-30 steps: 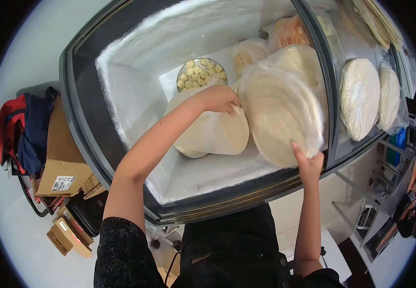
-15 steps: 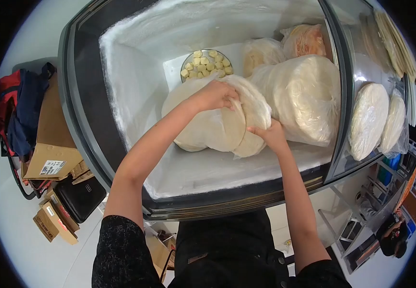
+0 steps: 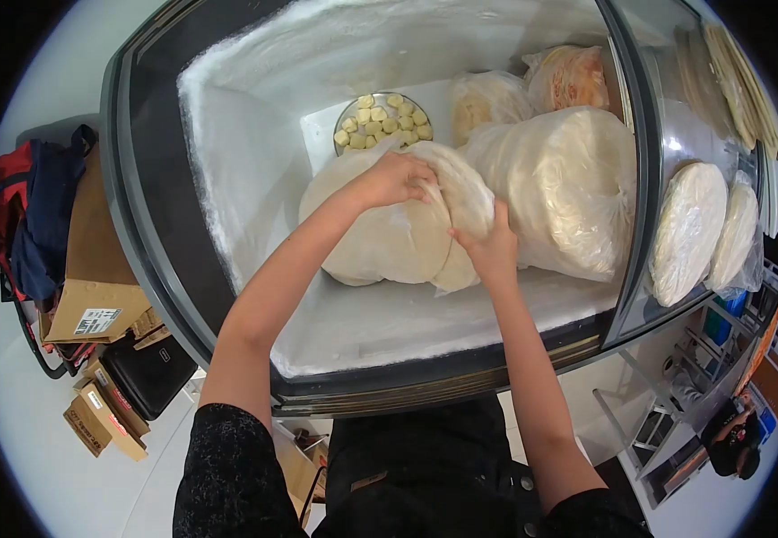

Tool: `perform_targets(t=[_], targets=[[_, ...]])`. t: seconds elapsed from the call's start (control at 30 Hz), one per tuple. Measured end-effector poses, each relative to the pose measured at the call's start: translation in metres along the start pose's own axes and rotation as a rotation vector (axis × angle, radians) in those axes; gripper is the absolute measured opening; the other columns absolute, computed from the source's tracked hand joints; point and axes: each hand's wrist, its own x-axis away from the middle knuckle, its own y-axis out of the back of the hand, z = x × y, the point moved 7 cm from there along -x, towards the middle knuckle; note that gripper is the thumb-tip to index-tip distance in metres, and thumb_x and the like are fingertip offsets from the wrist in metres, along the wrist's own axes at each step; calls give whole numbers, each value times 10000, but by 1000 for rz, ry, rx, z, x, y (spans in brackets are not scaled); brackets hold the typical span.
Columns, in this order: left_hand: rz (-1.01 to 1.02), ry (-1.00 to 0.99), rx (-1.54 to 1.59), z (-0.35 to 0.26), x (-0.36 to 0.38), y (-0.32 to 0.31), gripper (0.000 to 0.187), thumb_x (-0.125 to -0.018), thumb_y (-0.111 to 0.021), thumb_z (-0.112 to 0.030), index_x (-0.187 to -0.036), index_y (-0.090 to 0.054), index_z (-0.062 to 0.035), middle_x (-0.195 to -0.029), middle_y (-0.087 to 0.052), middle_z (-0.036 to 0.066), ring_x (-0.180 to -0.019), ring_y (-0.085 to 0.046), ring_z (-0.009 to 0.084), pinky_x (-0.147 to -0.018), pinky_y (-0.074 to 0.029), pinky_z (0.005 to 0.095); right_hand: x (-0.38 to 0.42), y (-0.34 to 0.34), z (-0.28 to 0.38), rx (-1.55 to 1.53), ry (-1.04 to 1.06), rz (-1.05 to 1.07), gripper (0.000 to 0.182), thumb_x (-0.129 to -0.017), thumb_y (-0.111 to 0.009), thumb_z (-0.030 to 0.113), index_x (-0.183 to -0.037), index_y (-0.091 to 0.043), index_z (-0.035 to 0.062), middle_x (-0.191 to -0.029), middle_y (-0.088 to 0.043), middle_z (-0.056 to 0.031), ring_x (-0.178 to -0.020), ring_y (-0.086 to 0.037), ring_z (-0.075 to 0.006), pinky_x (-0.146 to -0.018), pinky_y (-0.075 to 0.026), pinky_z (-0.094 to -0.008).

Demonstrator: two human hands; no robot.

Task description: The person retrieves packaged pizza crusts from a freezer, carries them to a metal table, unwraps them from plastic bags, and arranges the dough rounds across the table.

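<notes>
Inside a frosted chest freezer lies a clear plastic bag of pale, flat dough rounds. My left hand pinches the top of this bag, its fingers curled into the plastic. Around the right edge of the rounds, my right hand is closed, thumb on the near face and fingers toward the far side. The rounds at that end stand tilted, while those on the left lie flatter. Just behind the bag, a round metal tray carries several small yellowish dough pieces.
A large bag of stacked rounds stands right of my hands, with smaller bags behind it. More wrapped rounds rest on the glass lid. The freezer's front rim crosses before me. Cardboard boxes are at left.
My right hand has shifted slightly left along with the edge of the dough rounds. The left hand keeps its hold on the bag, and the view has moved a little.
</notes>
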Motion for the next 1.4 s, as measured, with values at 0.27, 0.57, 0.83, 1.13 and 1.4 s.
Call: perform_targets(t=[0.27, 0.57, 0.83, 1.13, 1.4], targets=[[35, 181, -101, 25, 9, -1, 292, -703, -686, -336, -921, -633, -150, -999, -579, -14, -1058, -444, 198, -943, -230, 417, -4, -6, 18, 260, 318, 81, 535, -711, -687, 86, -1211, -511, 161, -1138, -471, -150, -1049, -503, -336, -889, -414, -364], [51, 116, -43, 10, 7, -24, 245, -661, -704, -298, -856, -656, -160, -899, -585, -22, -1005, -463, 186, -955, -223, 405, -16, -22, 16, 406, 1, 233, 368, -575, -793, 283, -907, -685, 167, -1134, -391, -122, -974, -526, -321, -799, -470, -394], [40, 125, 18, 26, 5, -25, 260, -650, -716, -301, -859, -659, -157, -885, -597, -38, -963, -474, 175, -959, -234, 389, -16, -47, 21, 687, -228, 35, 280, -599, -776, 319, -831, -694, 187, -1237, -300, -99, -1125, -336, -345, -851, -372, -492], [-664, 472, -229, 44, 58, 17, 320, -720, -671, -367, -957, -612, -161, -1172, -453, 55, -1116, -376, 232, -900, -309, 447, -11, -43, 19, 635, -145, -71, 180, -602, -764, 255, -702, -672, 136, -1196, -339, -78, -1099, -357, -312, -849, -360, -483], [-610, 628, -160, 120, 88, -4, 88, -778, -573, -128, -823, -543, -59, -833, -572, 151, -806, -564, 345, -709, -454, 434, -2, -37, 15, 585, -83, -81, 177, -625, -745, 200, -730, -656, 89, -1221, -339, -101, -1116, -352, -338, -844, -367, -507]])
